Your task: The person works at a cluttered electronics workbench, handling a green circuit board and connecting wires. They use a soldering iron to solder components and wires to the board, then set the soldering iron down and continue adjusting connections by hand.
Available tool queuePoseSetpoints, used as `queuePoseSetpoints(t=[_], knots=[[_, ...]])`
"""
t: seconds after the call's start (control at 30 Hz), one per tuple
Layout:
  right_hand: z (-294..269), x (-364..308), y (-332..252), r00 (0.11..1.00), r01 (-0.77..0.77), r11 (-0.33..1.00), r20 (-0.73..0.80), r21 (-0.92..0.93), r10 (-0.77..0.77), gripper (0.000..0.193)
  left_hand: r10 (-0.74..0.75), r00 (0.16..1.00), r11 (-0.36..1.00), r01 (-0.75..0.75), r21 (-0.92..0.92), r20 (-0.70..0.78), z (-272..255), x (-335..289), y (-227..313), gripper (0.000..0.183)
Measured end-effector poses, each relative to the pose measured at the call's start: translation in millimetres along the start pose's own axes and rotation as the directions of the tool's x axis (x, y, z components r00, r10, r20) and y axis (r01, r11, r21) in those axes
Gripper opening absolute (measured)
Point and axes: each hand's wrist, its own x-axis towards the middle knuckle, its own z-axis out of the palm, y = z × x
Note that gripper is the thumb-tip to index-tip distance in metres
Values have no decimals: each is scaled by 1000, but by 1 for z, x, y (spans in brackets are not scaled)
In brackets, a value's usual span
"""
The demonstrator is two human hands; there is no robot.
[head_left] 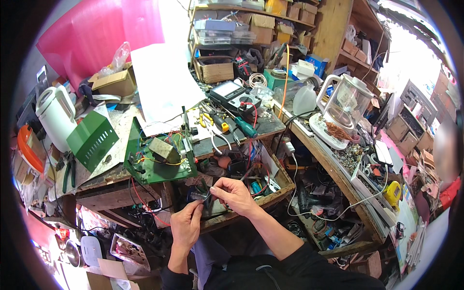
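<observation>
While left hand [186,224] and right hand [235,195] nearly touch, each grip pinches — seemingly — one thin piece [207,196].

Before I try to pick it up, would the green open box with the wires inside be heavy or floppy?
The green open box is probably heavy for its size, as a chunky metal block sits in it. Its straight, flat walls suggest it's stiff. The thin yellow wire inside looks bendy and might snag.

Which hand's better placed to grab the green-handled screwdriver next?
Probably the right hand: it is nearer the screwdriver; the left hand sits lower and farther away. Both hands look occupied, though.
</observation>
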Motion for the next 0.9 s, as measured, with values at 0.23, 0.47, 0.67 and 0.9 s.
queuePoseSetpoints(t=[0.23,0.47,0.67,0.9], knots=[[0,0,0,1000,7,1000,-2,-3,-7,20,-39,999,999,40,-14,11,0,0,1,16],[0,0,1,1000,8,1000,-1,-11,-8,20,-1,1000,1000,1,-9,4,-1,0,2,17],[-1,0,2,1000,15,1000,-11,-5,-15,20,-6,1000,1000,6,10,13,0,0,3,17],[3,0,0,999,19,1000,-29,11,-19,20,28,1000,999,-28,20,7,1,0,0,16]])
